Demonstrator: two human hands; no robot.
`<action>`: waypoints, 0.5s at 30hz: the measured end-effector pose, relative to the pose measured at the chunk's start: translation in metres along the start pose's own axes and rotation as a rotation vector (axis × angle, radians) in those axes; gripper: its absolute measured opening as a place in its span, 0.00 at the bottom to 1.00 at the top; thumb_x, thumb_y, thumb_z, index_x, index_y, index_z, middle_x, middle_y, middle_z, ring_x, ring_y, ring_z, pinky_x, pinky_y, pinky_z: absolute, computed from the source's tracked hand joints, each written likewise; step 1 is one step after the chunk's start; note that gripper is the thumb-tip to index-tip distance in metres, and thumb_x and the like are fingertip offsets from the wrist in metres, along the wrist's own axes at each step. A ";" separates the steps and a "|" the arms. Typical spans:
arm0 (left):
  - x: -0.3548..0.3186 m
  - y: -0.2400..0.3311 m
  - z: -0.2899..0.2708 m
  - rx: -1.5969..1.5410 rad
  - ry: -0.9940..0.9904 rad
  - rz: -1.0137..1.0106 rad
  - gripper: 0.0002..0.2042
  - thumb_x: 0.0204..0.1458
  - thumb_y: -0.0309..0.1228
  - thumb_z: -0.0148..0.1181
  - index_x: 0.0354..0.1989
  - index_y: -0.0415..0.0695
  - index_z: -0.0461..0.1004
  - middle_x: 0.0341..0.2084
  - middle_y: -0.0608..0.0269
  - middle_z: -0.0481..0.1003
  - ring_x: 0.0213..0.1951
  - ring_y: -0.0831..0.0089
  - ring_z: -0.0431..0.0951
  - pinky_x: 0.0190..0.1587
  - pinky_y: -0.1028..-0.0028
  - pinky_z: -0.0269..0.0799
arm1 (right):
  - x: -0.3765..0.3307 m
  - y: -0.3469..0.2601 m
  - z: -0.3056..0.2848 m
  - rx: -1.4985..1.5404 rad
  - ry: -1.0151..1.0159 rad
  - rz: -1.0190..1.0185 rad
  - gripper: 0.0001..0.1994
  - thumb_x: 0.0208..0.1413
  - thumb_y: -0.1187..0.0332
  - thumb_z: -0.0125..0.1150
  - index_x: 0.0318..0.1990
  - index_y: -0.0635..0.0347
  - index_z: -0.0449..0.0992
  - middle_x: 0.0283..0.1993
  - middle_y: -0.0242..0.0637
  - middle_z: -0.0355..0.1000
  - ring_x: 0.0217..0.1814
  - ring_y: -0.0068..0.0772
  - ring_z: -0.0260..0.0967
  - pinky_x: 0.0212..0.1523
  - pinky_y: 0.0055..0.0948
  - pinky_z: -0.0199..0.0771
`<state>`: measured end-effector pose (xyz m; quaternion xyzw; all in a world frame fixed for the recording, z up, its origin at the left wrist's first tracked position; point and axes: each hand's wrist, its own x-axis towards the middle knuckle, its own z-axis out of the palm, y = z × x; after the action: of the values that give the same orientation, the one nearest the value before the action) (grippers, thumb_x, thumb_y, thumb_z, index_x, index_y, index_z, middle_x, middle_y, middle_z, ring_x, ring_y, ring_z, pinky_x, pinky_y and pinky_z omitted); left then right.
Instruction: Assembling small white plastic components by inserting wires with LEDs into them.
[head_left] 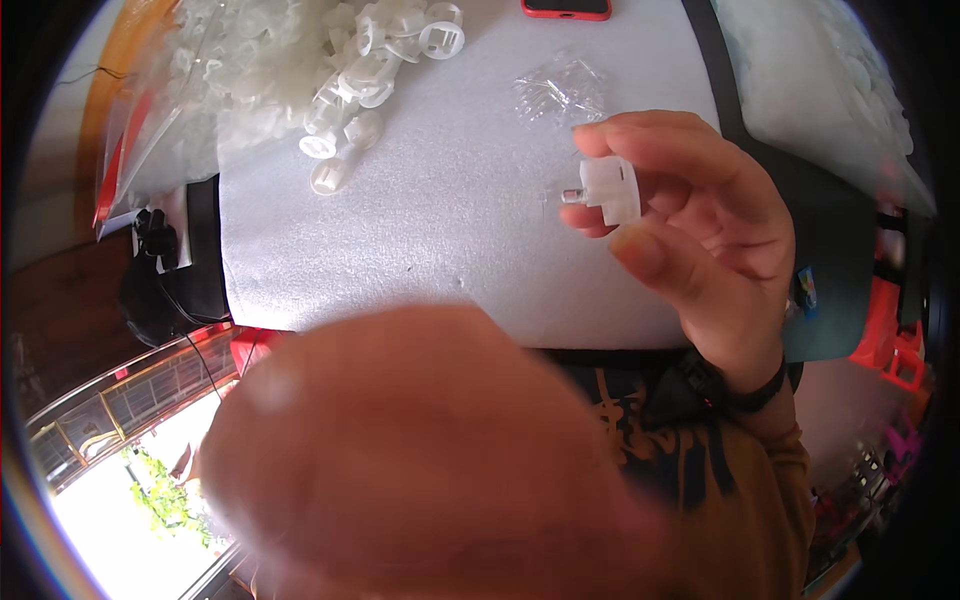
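My right hand [700,220] is raised over the white foam sheet [450,230] and pinches a small white plastic fitting [610,190] between thumb and fingers; a short clear stub sticks out of its left side. My left hand [410,450] is a large blurred shape very close to the camera, filling the lower middle; its fingers and anything in it cannot be made out. A pile of similar white plastic fittings [350,70] lies at the top of the sheet, spilling from a clear bag [210,90].
A small heap of tiny clear parts [560,90] lies on the sheet above my right hand. A red phone [565,8] sits at the top edge. Another clear bag of white parts [840,90] lies at the right. A black cable [160,270] hangs off the left side.
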<state>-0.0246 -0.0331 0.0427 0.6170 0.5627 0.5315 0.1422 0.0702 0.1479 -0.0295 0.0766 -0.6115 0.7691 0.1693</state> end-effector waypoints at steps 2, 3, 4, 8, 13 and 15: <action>-0.001 0.006 0.001 -0.028 0.009 -0.003 0.02 0.42 0.18 0.52 0.23 0.38 0.68 0.25 0.59 0.71 0.20 0.71 0.71 0.21 0.78 0.65 | -0.001 -0.002 0.003 0.006 -0.007 -0.011 0.19 0.48 0.76 0.57 0.50 0.67 0.64 0.51 0.46 0.62 0.48 0.31 0.66 0.47 0.30 0.70; -0.001 0.009 0.001 -0.043 0.014 -0.003 0.02 0.42 0.18 0.52 0.22 0.38 0.68 0.25 0.60 0.70 0.20 0.71 0.71 0.21 0.78 0.65 | -0.002 -0.003 0.006 0.007 0.020 0.026 0.19 0.49 0.76 0.56 0.50 0.67 0.65 0.50 0.45 0.64 0.46 0.30 0.67 0.46 0.29 0.70; 0.000 0.011 0.009 -0.055 0.022 -0.004 0.02 0.42 0.18 0.52 0.22 0.38 0.68 0.25 0.60 0.70 0.20 0.71 0.71 0.21 0.78 0.65 | -0.001 -0.004 0.010 0.008 0.044 0.062 0.18 0.50 0.75 0.55 0.50 0.66 0.65 0.49 0.44 0.65 0.43 0.29 0.68 0.45 0.27 0.70; -0.003 0.017 0.017 -0.153 0.017 0.005 0.02 0.41 0.18 0.52 0.22 0.38 0.68 0.25 0.60 0.70 0.19 0.71 0.71 0.20 0.78 0.65 | -0.001 -0.001 0.007 -0.053 0.079 0.081 0.17 0.52 0.73 0.52 0.50 0.65 0.65 0.48 0.44 0.66 0.39 0.28 0.69 0.40 0.25 0.69; -0.007 0.030 0.022 -0.229 0.032 0.012 0.02 0.41 0.18 0.52 0.21 0.38 0.67 0.24 0.60 0.70 0.19 0.71 0.70 0.19 0.77 0.64 | 0.003 -0.004 0.010 -0.095 0.225 0.096 0.16 0.53 0.71 0.49 0.50 0.65 0.65 0.48 0.45 0.67 0.35 0.28 0.69 0.37 0.25 0.67; -0.005 0.025 0.021 -0.271 0.042 0.013 0.03 0.41 0.18 0.52 0.21 0.38 0.67 0.24 0.60 0.70 0.18 0.71 0.70 0.18 0.77 0.64 | 0.005 -0.008 0.013 -0.107 0.257 0.110 0.17 0.53 0.71 0.48 0.50 0.66 0.64 0.48 0.46 0.67 0.35 0.27 0.68 0.37 0.25 0.67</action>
<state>0.0068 -0.0365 0.0515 0.5846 0.4847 0.6161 0.2092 0.0670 0.1373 -0.0177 -0.0654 -0.6283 0.7469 0.2079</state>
